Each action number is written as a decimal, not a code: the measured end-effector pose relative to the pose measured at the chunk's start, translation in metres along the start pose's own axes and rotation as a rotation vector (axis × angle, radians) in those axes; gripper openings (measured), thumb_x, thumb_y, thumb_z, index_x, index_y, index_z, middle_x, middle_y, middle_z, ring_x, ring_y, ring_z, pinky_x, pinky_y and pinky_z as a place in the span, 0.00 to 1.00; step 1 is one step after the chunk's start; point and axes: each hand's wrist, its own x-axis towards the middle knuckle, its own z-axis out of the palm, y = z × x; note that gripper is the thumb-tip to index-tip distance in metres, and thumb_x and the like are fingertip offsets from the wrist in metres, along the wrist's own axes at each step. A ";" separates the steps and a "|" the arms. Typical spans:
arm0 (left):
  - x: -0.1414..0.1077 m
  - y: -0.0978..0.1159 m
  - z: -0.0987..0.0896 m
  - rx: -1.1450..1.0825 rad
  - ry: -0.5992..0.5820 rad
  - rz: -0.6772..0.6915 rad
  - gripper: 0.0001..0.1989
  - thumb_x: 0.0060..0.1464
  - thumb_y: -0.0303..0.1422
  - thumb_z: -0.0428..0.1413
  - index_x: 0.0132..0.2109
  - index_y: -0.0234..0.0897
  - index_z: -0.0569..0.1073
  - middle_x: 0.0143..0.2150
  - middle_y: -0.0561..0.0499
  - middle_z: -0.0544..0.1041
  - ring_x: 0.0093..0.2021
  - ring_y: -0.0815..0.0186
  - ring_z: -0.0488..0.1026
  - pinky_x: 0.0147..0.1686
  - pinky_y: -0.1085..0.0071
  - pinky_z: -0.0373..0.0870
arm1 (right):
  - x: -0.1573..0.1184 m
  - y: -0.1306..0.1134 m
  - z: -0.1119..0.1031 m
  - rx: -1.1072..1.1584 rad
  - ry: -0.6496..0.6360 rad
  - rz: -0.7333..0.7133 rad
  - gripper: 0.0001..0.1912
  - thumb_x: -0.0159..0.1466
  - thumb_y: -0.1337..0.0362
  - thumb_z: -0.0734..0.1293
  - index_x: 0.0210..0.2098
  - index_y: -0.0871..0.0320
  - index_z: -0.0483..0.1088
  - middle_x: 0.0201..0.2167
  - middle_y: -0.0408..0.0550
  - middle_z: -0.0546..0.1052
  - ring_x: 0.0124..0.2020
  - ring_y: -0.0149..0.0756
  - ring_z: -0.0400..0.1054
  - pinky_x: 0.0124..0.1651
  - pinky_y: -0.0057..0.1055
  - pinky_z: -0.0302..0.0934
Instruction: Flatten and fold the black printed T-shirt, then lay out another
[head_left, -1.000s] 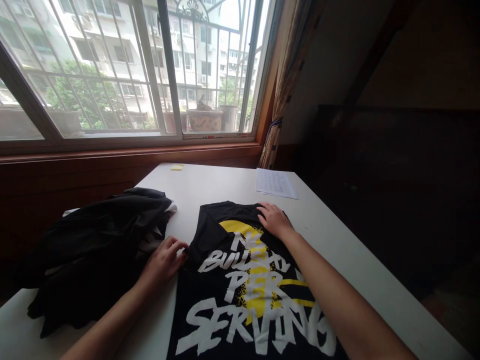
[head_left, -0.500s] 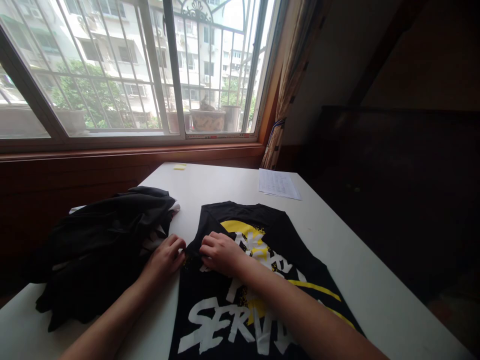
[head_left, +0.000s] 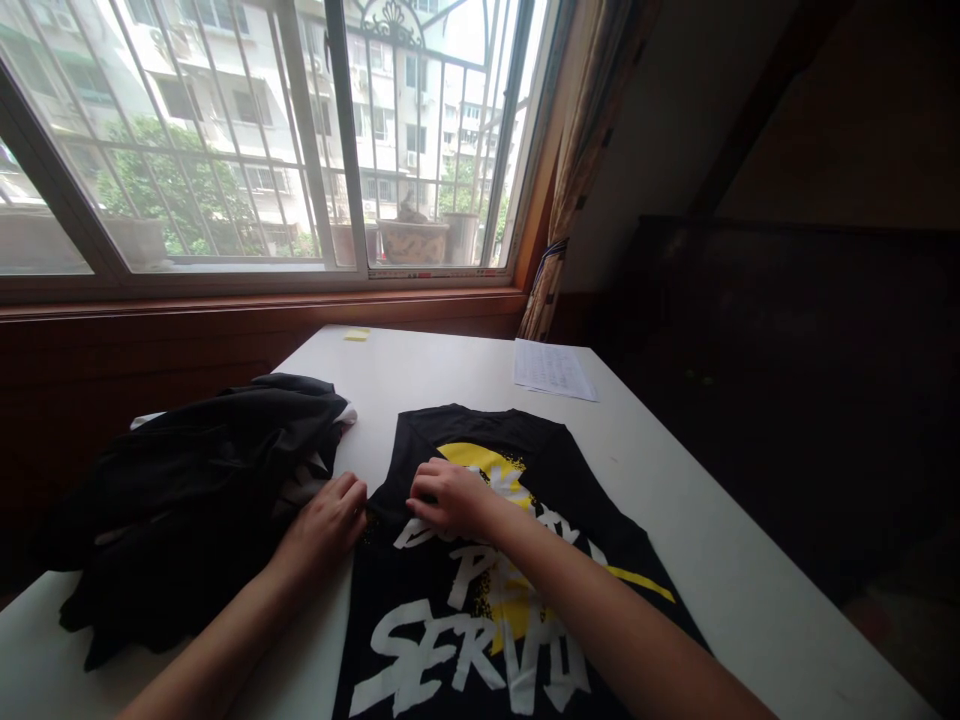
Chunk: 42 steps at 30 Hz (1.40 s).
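Note:
A black T-shirt (head_left: 420, 570) with white lettering and a yellow print lies spread flat, its neck end away from me. At its left edge, by the sleeve, my left hand (head_left: 334, 515) is closed with the fingertips pinching the cloth. My right hand (head_left: 450, 495) is over the upper part of the print, its fingers curled together. No cloth shows pulled up at those fingers, though their tips are partly hidden. Left of my left hand is a heap of dark clothes (head_left: 202, 480) with some white cloth showing.
The white table (head_left: 435, 370) carries sheets of paper (head_left: 555, 370) at the far right and a small yellow note (head_left: 356, 335) at the far edge. Beyond it are a barred window (head_left: 262, 150) and a tied curtain (head_left: 551, 270).
The cloth raised between my hands has flattened, and more of the lettering shows. My right hand has shifted slightly away from the shirt's left edge. The left hand stays near that edge.

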 end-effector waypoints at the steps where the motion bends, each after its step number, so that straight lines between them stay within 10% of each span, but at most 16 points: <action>1: 0.000 0.001 -0.001 0.006 -0.004 0.003 0.07 0.61 0.26 0.47 0.37 0.40 0.67 0.41 0.48 0.69 0.39 0.59 0.69 0.37 0.67 0.65 | 0.003 0.005 -0.001 0.017 0.026 0.085 0.07 0.67 0.60 0.68 0.34 0.55 0.73 0.34 0.44 0.75 0.36 0.34 0.67 0.41 0.29 0.61; 11: -0.001 0.004 -0.005 -0.013 -0.026 0.032 0.07 0.60 0.24 0.49 0.40 0.39 0.70 0.41 0.48 0.71 0.38 0.61 0.69 0.35 0.69 0.65 | 0.066 0.055 0.023 -0.041 0.127 0.547 0.16 0.68 0.57 0.67 0.53 0.56 0.70 0.48 0.51 0.74 0.48 0.40 0.67 0.52 0.36 0.62; 31: -0.003 0.009 -0.014 0.133 -0.151 -0.105 0.13 0.62 0.22 0.46 0.44 0.38 0.74 0.44 0.45 0.72 0.44 0.57 0.68 0.42 0.63 0.67 | 0.095 0.056 0.056 -0.271 0.027 0.642 0.16 0.72 0.51 0.59 0.56 0.46 0.68 0.56 0.50 0.66 0.55 0.48 0.57 0.53 0.43 0.58; 42: -0.006 0.007 -0.014 0.084 0.124 0.103 0.19 0.65 0.27 0.48 0.60 0.39 0.70 0.62 0.41 0.70 0.59 0.52 0.69 0.56 0.55 0.71 | 0.095 0.050 0.056 -0.313 0.044 0.618 0.16 0.73 0.55 0.57 0.55 0.50 0.68 0.56 0.55 0.66 0.55 0.52 0.57 0.52 0.45 0.58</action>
